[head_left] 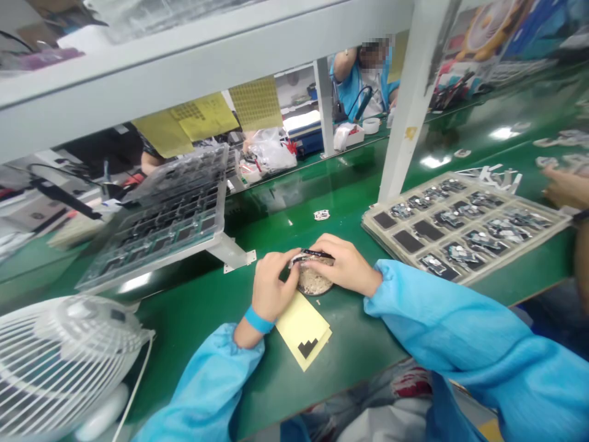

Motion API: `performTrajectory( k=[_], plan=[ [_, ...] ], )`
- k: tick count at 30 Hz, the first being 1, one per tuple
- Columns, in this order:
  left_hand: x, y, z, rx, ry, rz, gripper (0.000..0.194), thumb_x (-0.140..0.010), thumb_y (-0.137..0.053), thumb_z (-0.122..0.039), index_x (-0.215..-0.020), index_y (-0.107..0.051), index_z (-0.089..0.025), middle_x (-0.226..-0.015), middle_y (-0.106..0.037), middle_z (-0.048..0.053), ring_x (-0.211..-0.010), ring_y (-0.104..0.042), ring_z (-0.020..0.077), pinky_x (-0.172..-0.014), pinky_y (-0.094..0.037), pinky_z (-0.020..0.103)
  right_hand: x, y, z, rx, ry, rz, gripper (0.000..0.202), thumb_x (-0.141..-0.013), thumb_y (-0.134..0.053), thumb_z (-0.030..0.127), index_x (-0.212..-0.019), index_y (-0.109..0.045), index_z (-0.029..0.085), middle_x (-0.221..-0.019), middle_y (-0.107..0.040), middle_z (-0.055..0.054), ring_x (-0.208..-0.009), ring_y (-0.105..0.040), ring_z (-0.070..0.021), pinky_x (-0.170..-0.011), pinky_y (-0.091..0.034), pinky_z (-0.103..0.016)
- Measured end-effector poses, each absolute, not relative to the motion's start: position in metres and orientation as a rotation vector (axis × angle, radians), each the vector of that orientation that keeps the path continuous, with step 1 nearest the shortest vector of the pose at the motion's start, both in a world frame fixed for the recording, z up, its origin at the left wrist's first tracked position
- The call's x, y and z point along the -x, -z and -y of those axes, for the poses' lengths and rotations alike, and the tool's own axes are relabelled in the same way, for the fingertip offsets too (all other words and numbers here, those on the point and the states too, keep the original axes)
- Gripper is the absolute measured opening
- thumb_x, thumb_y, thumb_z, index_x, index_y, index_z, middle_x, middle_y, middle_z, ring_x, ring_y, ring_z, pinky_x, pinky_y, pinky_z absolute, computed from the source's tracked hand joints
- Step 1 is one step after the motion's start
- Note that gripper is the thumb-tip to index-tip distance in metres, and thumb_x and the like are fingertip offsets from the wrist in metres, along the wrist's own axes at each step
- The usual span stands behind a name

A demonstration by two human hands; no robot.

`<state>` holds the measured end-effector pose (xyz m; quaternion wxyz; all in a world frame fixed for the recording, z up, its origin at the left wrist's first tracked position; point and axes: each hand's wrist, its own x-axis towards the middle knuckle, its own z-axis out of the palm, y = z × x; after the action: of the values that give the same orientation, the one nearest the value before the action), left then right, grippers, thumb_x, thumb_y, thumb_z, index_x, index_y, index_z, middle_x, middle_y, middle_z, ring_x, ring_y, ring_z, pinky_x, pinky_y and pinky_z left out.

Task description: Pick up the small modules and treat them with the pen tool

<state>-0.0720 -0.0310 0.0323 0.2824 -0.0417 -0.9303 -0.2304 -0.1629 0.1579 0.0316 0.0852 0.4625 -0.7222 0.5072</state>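
Between my two hands is a small flat part with a black edge (pixel 317 252), tilted up over a round, speckled beige pad (pixel 315 281). My left hand (pixel 272 283), with a blue band at the wrist, pinches the part's left end. At the other end, the fingers of my right hand (pixel 346 263) grip it from above and below. Just below the pad lies a yellow sheet (pixel 301 328) carrying small black pieces (pixel 307 348) near its lower corner. A small white part (pixel 321 215) rests on the green table beyond my hands.
Stacked trays (pixel 400 239) with small electronic parts stand at the right. A white fan (pixel 69 362) is at the left, near a raised rack of trays (pixel 184 215). A shelf post (pixel 405 123) rises ahead. Another person's hand (pixel 568 187) shows at far right; someone sits opposite.
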Motion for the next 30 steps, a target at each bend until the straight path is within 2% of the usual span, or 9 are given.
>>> performTrajectory(
  k=[3,10,18,22,26,28,30],
  plan=[
    [0.061,-0.033,0.019,0.155,0.541,2.513,0.025,-0.092,-0.059,-0.024,-0.115,-0.068,-0.023,-0.097,-0.071,0.005,-0.093,-0.060,0.0224,-0.085,-0.042,0.037,0.162,-0.031,-0.159,-1.409,-1.506,2.157,0.018,-0.090,-0.067,0.030,-0.106,-0.069,0.020,-0.097,-0.064,-0.004,-0.088,-0.064,-0.0163,-0.081,-0.052,-0.029],
    [0.060,-0.034,0.018,0.132,0.559,2.517,0.026,-0.092,-0.058,-0.023,-0.116,-0.068,-0.024,-0.102,-0.072,0.005,-0.095,-0.061,0.0227,-0.086,-0.041,0.037,0.162,-0.027,-0.157,-1.420,-1.478,2.203,0.018,-0.091,-0.067,0.030,-0.105,-0.072,0.022,-0.097,-0.064,-0.004,-0.086,-0.064,-0.0153,-0.082,-0.052,-0.028],
    [0.061,-0.032,0.017,0.106,0.551,2.555,0.026,-0.094,-0.056,-0.026,-0.116,-0.069,-0.025,-0.099,-0.072,0.005,-0.094,-0.062,0.0229,-0.086,-0.043,0.038,0.161,-0.032,-0.162,-1.556,-1.281,2.373,0.018,-0.098,-0.056,0.030,-0.110,-0.067,0.022,-0.104,-0.061,-0.004,-0.090,-0.063,-0.0152,-0.081,-0.049,-0.026],
    [0.090,-0.034,0.046,-0.042,0.507,2.577,0.032,-0.093,-0.054,-0.028,-0.122,-0.066,-0.025,-0.102,-0.071,0.005,-0.095,-0.062,0.0237,-0.087,-0.044,0.037,0.163,-0.034,-0.162,-1.482,-1.145,2.539,0.018,-0.097,-0.057,0.029,-0.111,-0.066,0.022,-0.105,-0.061,-0.004,-0.089,-0.062,-0.0165,-0.078,-0.046,-0.027],
    [0.148,-0.038,0.091,-0.540,0.466,2.724,0.035,-0.093,-0.051,-0.029,-0.127,-0.059,-0.023,-0.099,-0.071,0.004,-0.094,-0.065,0.0225,-0.087,-0.046,0.034,0.166,-0.034,-0.161,-1.370,-1.107,2.625,0.021,-0.097,-0.055,0.031,-0.110,-0.070,0.024,-0.102,-0.061,-0.005,-0.087,-0.062,-0.0171,-0.077,-0.046,-0.027],
    [0.175,-0.040,0.103,-0.640,0.433,2.752,0.033,-0.092,-0.051,-0.030,-0.121,-0.062,-0.021,-0.103,-0.071,0.009,-0.101,-0.064,0.0273,-0.087,-0.046,0.038,0.166,-0.033,-0.161,-1.374,-1.154,2.569,0.021,-0.096,-0.056,0.030,-0.109,-0.071,0.023,-0.100,-0.062,-0.005,-0.088,-0.062,-0.0169,-0.078,-0.046,-0.027],
    [0.197,-0.040,0.101,-0.664,0.391,2.747,0.035,-0.091,-0.052,-0.038,-0.118,-0.063,-0.018,-0.117,-0.065,0.017,-0.116,-0.057,0.0342,-0.090,-0.044,0.043,0.165,-0.033,-0.160,-1.383,-1.220,2.489,0.020,-0.095,-0.056,0.026,-0.107,-0.072,0.022,-0.096,-0.061,-0.005,-0.087,-0.061,-0.0160,-0.078,-0.046,-0.027]
  ],
)
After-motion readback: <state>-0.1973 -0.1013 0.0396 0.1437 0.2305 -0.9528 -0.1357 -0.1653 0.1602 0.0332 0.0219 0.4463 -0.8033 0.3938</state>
